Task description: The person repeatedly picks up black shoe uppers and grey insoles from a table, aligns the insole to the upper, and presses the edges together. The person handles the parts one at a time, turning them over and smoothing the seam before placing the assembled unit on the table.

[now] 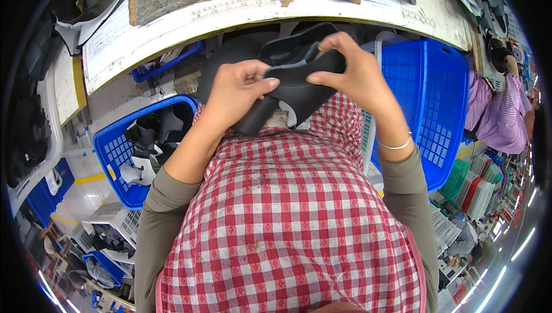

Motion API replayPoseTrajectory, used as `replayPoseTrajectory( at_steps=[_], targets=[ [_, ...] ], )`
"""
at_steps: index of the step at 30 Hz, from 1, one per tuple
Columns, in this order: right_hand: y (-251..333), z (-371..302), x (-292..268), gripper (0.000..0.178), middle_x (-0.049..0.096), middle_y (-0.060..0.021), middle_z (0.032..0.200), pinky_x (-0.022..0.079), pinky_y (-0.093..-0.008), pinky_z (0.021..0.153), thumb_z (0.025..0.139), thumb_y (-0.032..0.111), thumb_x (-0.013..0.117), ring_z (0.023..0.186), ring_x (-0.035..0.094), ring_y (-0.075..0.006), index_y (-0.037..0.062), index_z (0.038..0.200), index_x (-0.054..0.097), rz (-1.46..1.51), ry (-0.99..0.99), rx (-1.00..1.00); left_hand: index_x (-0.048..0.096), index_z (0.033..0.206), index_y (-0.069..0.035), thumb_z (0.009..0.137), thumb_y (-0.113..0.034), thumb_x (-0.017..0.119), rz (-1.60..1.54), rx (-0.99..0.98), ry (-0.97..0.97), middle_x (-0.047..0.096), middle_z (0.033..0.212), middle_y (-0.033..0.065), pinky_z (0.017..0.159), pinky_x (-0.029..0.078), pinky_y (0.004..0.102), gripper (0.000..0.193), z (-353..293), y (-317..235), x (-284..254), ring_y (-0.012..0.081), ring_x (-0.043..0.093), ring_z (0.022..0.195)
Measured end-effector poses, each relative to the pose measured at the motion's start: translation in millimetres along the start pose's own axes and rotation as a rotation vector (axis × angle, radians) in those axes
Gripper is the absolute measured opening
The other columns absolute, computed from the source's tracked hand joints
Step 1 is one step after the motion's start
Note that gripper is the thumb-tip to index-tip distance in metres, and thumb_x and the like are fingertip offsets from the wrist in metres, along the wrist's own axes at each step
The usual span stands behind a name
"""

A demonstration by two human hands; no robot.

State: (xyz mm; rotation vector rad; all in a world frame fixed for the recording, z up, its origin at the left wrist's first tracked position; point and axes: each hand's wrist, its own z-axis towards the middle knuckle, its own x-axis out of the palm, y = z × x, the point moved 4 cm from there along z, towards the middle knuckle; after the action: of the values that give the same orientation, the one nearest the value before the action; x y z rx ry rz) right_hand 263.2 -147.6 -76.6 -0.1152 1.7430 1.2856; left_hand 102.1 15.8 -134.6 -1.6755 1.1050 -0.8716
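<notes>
The step in hand seems to be handling the edge of the black piece, with the left hand pinching its near-left rim between thumb and fingers and the right hand gripping its right side, thumb on the face, fingers curled over the top. The next move likely calls for an even, light pinch; the piece lies between both hands, above the apron, near the bench.

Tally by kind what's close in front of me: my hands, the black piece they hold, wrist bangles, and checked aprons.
Hands (left hand, right hand): 2
Black piece: 1
Wrist bangle: 1
Checked apron: 1
Total: 5
</notes>
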Motion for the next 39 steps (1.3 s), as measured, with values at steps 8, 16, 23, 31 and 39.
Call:
replayPoseTrajectory(
  at_steps=[8, 16, 23, 31, 39],
  targets=[
    [-15.8, -15.5, 11.1, 0.044, 0.078, -0.0160, 0.096, 0.058, -0.0352, 0.080, 0.081, 0.019, 0.088, 0.086, 0.075, -0.0231, -0.0005, 0.117, 0.072, 0.288, 0.200, 0.106, 0.078, 0.109, 0.002, 0.088, -0.008, 0.082, 0.099, -0.111, 0.248, 0.077, 0.092, 0.0040, 0.075, 0.055, 0.0233, 0.023, 10.3, -15.6, -8.3, 0.0072, 0.068, 0.081],
    [-0.5, -21.5, 10.4, 0.037, 0.076, -0.0106, 0.095, 0.056, -0.0311, 0.076, 0.085, 0.013, 0.086, 0.085, 0.069, -0.0124, -0.0012, 0.114, 0.069, 0.158, 0.185, 0.097, 0.079, 0.096, 0.005, 0.085, -0.007, 0.081, 0.116, -0.089, 0.238, 0.076, 0.085, 0.0059, 0.069, 0.053, 0.0275, 0.016, 14.9, -23.0, 13.2, 0.0087, 0.066, 0.075],
    [7.5, -35.1, 11.0, 0.034, 0.070, -0.0196, 0.090, 0.054, -0.0392, 0.071, 0.090, 0.021, 0.082, 0.082, 0.072, -0.0332, 0.0010, 0.110, 0.063, 0.013, -0.059, 0.005, 0.077, 0.102, 0.005, 0.087, -0.007, 0.080, 0.513, 0.125, 0.175, 0.076, 0.087, 0.0055, 0.075, 0.055, 0.0290, 0.019, 9.9, -34.2, 12.5, 0.0079, 0.065, 0.080],
    [4.1, -37.7, 8.2, 0.041, 0.071, -0.0194, 0.096, 0.057, -0.0434, 0.076, 0.093, 0.022, 0.078, 0.093, 0.072, -0.0401, 0.0035, 0.120, 0.054, 0.081, -0.063, -0.001, 0.063, 0.140, 0.000, 0.089, 0.002, 0.076, 0.200, 0.086, 0.359, 0.070, 0.129, 0.0066, 0.097, 0.054, 0.0301, 0.052, 21.7, -35.3, 21.8, 0.0130, 0.063, 0.116],
    [2.1, -37.6, 3.3, 0.048, 0.074, -0.0166, 0.092, 0.058, -0.0412, 0.074, 0.096, 0.017, 0.074, 0.089, 0.075, -0.0384, 0.0055, 0.131, 0.044, 0.176, -0.031, 0.049, 0.058, 0.147, -0.001, 0.090, 0.002, 0.075, 0.136, 0.068, 0.413, 0.069, 0.131, 0.0054, 0.098, 0.053, 0.0274, 0.059, 22.4, -27.8, 16.4, 0.0110, 0.063, 0.113]
  ],
)
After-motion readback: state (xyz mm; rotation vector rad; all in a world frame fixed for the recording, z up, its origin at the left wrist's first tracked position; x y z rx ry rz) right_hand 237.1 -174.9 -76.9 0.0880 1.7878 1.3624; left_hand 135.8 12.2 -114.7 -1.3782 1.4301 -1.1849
